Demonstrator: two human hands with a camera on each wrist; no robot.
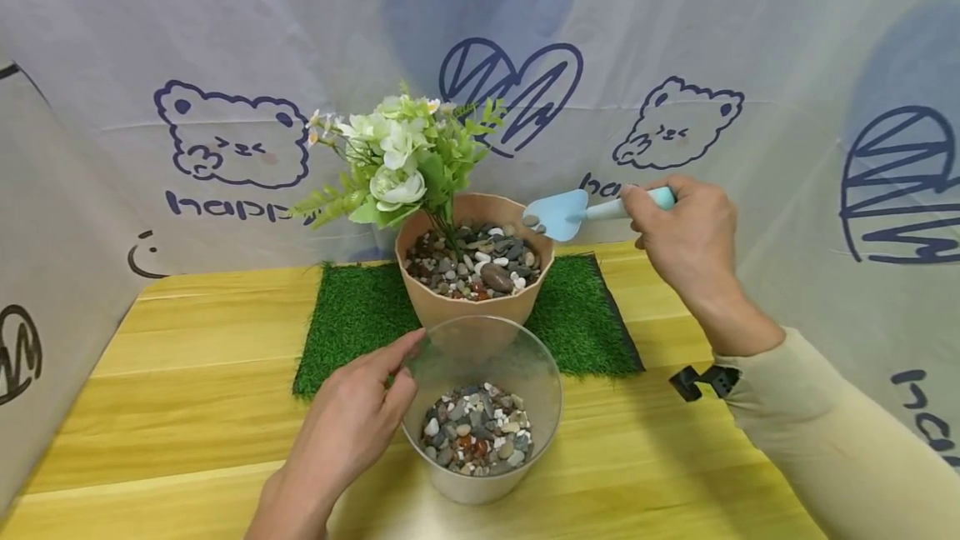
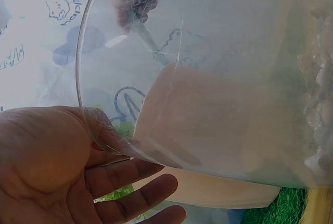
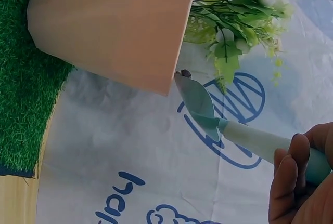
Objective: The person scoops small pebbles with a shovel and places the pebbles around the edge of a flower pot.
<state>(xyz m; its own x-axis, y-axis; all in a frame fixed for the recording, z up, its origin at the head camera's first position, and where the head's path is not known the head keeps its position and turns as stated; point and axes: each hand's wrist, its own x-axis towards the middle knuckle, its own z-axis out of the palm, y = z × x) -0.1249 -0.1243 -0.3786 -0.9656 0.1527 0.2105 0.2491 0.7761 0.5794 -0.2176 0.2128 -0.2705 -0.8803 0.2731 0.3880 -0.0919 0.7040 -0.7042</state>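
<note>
My right hand (image 1: pixel 686 232) grips the handle of a light-blue toy trowel (image 1: pixel 558 213). The blade reaches the right rim of a terracotta-coloured flowerpot (image 1: pixel 472 308), with a few grey pebbles at its tip. Artificial white flowers (image 1: pixel 397 152) with green leaves stand in the pot among mixed pebbles (image 1: pixel 495 261). In front, my left hand (image 1: pixel 360 407) holds the left rim of a clear plastic bucket (image 1: pixel 551 390), thumb on one side of the wall and fingers on the other. Pebbles (image 1: pixel 480 432) cover the bucket's bottom. The left wrist view shows several left fingers (image 2: pixel 151 193) loosely extended outside it.
A mat of artificial grass (image 1: pixel 360 323) lies under the flowerpot on the wooden table (image 1: pixel 187 407). Behind hangs a pale cloth (image 1: pixel 337 40) printed with bears and hearts. A black strap clip (image 1: pixel 705 382) sits at the right sleeve.
</note>
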